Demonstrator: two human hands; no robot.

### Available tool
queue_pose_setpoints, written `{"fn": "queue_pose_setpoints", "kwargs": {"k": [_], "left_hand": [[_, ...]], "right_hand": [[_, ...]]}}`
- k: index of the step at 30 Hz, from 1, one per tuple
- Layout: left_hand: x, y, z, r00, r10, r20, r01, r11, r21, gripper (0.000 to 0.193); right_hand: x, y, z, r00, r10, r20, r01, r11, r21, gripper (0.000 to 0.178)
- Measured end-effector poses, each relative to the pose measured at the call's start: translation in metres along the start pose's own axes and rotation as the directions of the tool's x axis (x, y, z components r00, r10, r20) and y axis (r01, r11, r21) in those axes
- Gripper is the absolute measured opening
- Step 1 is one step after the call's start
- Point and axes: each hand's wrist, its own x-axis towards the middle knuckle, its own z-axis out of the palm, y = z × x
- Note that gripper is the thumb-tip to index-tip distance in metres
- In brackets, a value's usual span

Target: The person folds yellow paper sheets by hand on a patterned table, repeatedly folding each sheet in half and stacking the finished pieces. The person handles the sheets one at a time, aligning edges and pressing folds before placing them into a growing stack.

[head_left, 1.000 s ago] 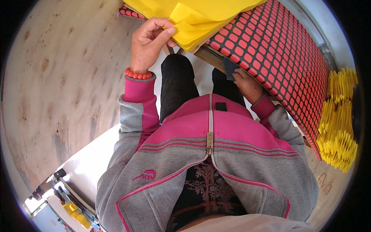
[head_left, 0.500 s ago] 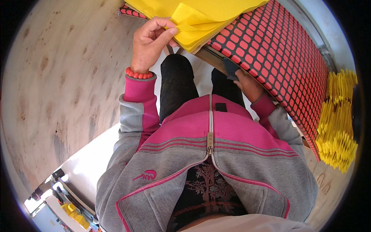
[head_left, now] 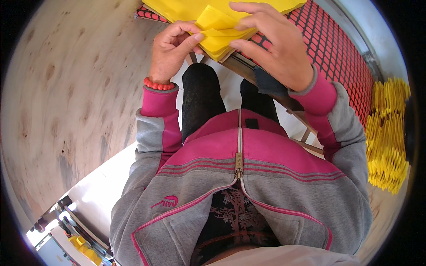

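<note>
A stack of thin yellow sheets [head_left: 173, 9], paper or cloth, lies at the top of the view, its near corner pointing toward me. My left hand [head_left: 171, 49], with a red bead bracelet at the wrist, pinches the left edge of the top yellow sheet [head_left: 226, 36] between thumb and fingers. That sheet has a folded, raised flap near the corner. Over the right side of the stack hovers my right hand [head_left: 282, 48], fingers and thumb spread, holding nothing. Whether its fingertips touch the sheet I cannot tell.
Under the sheets is a surface with a red-and-black patterned cover [head_left: 341, 57]. A dark cloth [head_left: 267, 83] hangs below its near edge. Bundles of folded yellow pieces [head_left: 387, 142] stand at far right. A wooden board [head_left: 75, 106] fills the left side.
My right hand has risen from beside the dark cloth under the patterned edge to above the yellow sheets. My left hand keeps its pinch in nearly the same place.
</note>
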Motion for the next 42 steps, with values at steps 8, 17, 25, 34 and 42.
{"fn": "queue_pose_setpoints", "kwargs": {"k": [8, 17, 25, 34, 42], "left_hand": [[0.000, -0.004, -0.002, 1.000, 0.021, 0.007, -0.021, 1.000, 0.009, 0.015], [0.001, -0.002, 0.003, 0.999, 0.036, -0.022, -0.035, 0.998, 0.058, 0.021], [0.001, 0.006, 0.004, 0.999, -0.030, -0.023, 0.033, 0.991, 0.130, 0.026], [0.001, 0.006, 0.005, 1.000, -0.012, -0.018, 0.015, 0.992, 0.124, 0.026], [0.002, 0.007, 0.006, 0.998, -0.037, -0.052, 0.045, 0.984, 0.174, 0.017]], "right_hand": [[0.009, 0.014, 0.032, 0.998, -0.068, -0.011, 0.068, 0.997, -0.028, 0.017], [0.013, 0.022, 0.040, 0.998, -0.039, -0.040, 0.041, 0.998, 0.050, 0.017], [0.010, 0.023, 0.041, 0.999, -0.022, -0.043, 0.024, 0.998, 0.051, 0.017], [0.007, 0.024, 0.042, 0.998, -0.013, -0.055, 0.016, 0.999, 0.049, 0.014], [0.006, 0.023, 0.035, 0.991, -0.041, -0.126, 0.049, 0.997, 0.062, 0.014]]}}
